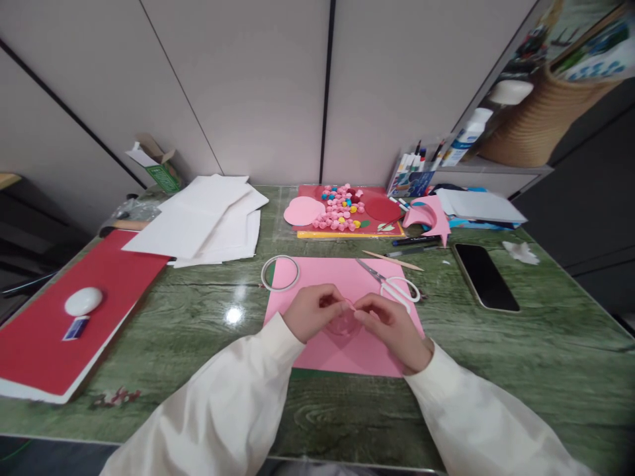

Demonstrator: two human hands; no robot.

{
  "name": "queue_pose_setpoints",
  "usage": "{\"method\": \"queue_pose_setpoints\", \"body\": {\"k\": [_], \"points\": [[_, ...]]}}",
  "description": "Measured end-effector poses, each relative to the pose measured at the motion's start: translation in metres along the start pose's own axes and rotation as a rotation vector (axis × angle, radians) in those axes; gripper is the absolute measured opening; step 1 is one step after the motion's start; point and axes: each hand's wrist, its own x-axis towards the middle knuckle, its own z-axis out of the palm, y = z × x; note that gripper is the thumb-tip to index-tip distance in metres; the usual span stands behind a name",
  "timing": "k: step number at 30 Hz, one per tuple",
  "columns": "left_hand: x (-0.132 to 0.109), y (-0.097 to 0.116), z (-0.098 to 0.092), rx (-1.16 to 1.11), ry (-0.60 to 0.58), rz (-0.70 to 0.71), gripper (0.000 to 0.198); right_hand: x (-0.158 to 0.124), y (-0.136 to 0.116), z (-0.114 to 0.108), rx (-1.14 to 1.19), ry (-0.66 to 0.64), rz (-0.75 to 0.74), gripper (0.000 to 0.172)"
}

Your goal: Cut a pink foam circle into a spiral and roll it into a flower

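Observation:
My left hand (317, 309) is closed in a pinch at the upper left edge of a round, curled pink paper piece (344, 324). My right hand (394, 327) pinches the same piece from the other side, fingertips close to those of the left. Between the fingers, part of the paper is hidden, and its exact shape is blurred. Beneath both hands lies a pink paper sheet (307, 357). White-handled scissors (391, 285) rest on the sheet beside my right hand. A roll of white tape (280, 273) overlaps its upper left corner, and a wooden stick (394, 260) lies along the top edge.
At the back, rolled pink paper flowers (340, 215) sit on red sheets with paper circles. A phone (485, 277) lies right, near pens (417, 241) and a pink paper scrap (429, 218). White papers (198, 211) and red card (59, 344) occupy the left.

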Motion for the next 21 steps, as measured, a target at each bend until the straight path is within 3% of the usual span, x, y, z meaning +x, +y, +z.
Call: {"method": "queue_pose_setpoints", "body": {"k": [13,21], "points": [[-0.0003,0.0003,0.0013,0.038,0.023,0.041,0.017,-0.0020,-0.0022,-0.0018,0.011,-0.024,-0.022,0.020],[-0.0004,-0.0011,0.0025,0.032,0.020,0.024,0.019,0.0002,0.0022,0.0031,-0.051,-0.004,-0.007,0.012]]}}
